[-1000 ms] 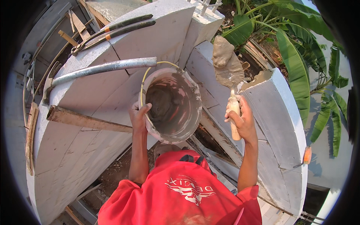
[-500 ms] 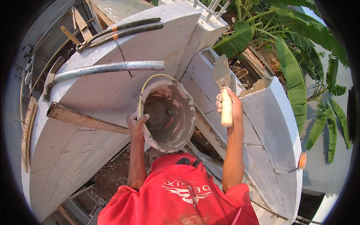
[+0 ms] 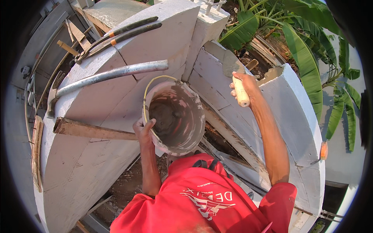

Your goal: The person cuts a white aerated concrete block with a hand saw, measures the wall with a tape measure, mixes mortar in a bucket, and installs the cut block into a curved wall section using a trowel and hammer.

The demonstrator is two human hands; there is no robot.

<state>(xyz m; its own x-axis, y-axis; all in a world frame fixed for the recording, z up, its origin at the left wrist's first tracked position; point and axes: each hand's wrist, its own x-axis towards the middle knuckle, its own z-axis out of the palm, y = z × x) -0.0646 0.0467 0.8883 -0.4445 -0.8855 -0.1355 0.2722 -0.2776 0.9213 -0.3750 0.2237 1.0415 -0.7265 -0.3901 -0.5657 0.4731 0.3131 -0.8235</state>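
My left hand (image 3: 144,131) grips the near-left rim of a mortar-smeared bucket (image 3: 193,126), its thumb over the edge. The bucket tilts toward me, with wet grey mortar (image 3: 163,116) low inside and a thin yellowish handle (image 3: 146,92) standing up at the rim. Farther right, my right hand (image 3: 248,88) is closed around the pale wooden handle of a trowel (image 3: 241,95). Its grey, mortar-coated blade points away from me, over the top of the right-hand block wall (image 3: 268,112). Whether the blade touches the blocks, I cannot tell.
Along the left block wall's top (image 3: 83,64) lie bolt cutters (image 3: 124,31) and a claw hammer with a metal-tube handle (image 3: 112,76). A wooden board (image 3: 95,130) juts toward the bucket. Banana leaves (image 3: 305,73) hang beyond the right wall. An orange-ended object (image 3: 324,150) sits at its outer edge.
The view has shifted slightly. My right arm reaches farther forward and right of the bucket, and the trowel handle's butt has swung rightward. My left hand keeps its hold on the rim.
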